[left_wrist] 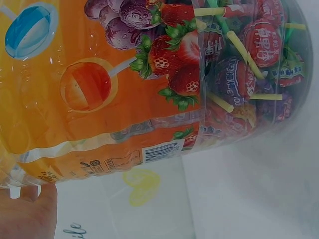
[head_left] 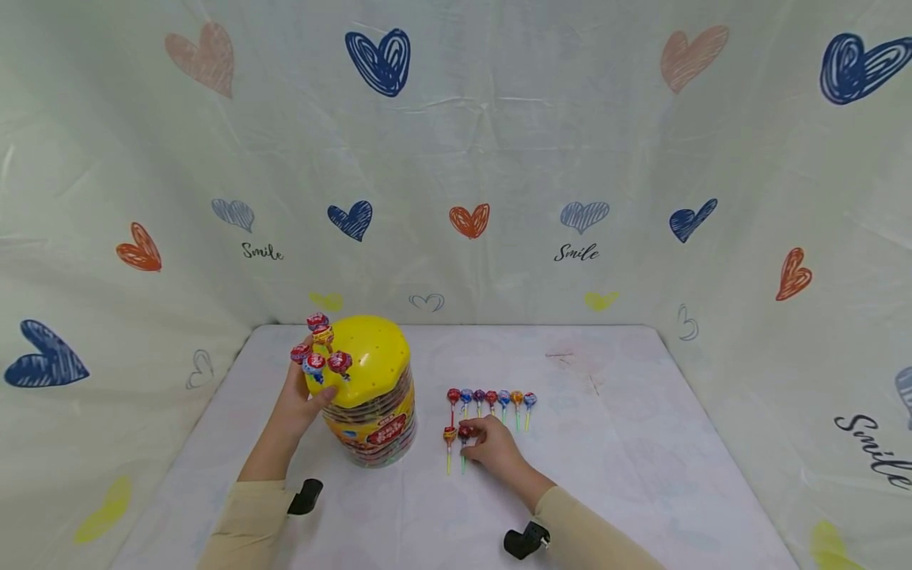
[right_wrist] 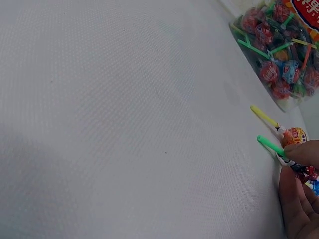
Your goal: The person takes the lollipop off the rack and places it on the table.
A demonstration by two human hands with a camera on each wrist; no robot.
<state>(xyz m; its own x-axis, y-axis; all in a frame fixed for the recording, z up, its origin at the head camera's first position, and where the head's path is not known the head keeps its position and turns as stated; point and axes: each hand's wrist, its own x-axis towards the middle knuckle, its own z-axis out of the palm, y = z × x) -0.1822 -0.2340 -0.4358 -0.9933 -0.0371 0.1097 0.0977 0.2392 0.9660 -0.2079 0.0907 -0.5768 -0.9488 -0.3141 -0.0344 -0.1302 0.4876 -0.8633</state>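
Observation:
A clear plastic candy jar (head_left: 381, 431) with a yellow lid (head_left: 378, 348) stands left of the table's middle, full of wrapped lollipops. My left hand (head_left: 302, 400) grips it at the lid's left edge, thumb over the top. Several lollipops (head_left: 323, 336) stick up from the lid near that hand. With thumb and fingers, my right hand (head_left: 495, 450) pinches a dark red lollipop with a green stick (right_wrist: 270, 146), low at the tabletop. Just left of it lies a yellow-and-red lollipop (head_left: 449, 435) on a yellow stick. The left wrist view shows the jar's orange fruit label (left_wrist: 65, 119) up close.
Behind the right hand, a row of several lollipops (head_left: 492, 397) lies on the white-covered table (head_left: 606, 491), sticks toward me. A pale curtain (head_left: 499, 158) printed with hearts hangs behind and at both sides. A black wrist camera (head_left: 526, 541) sits by the right sleeve.

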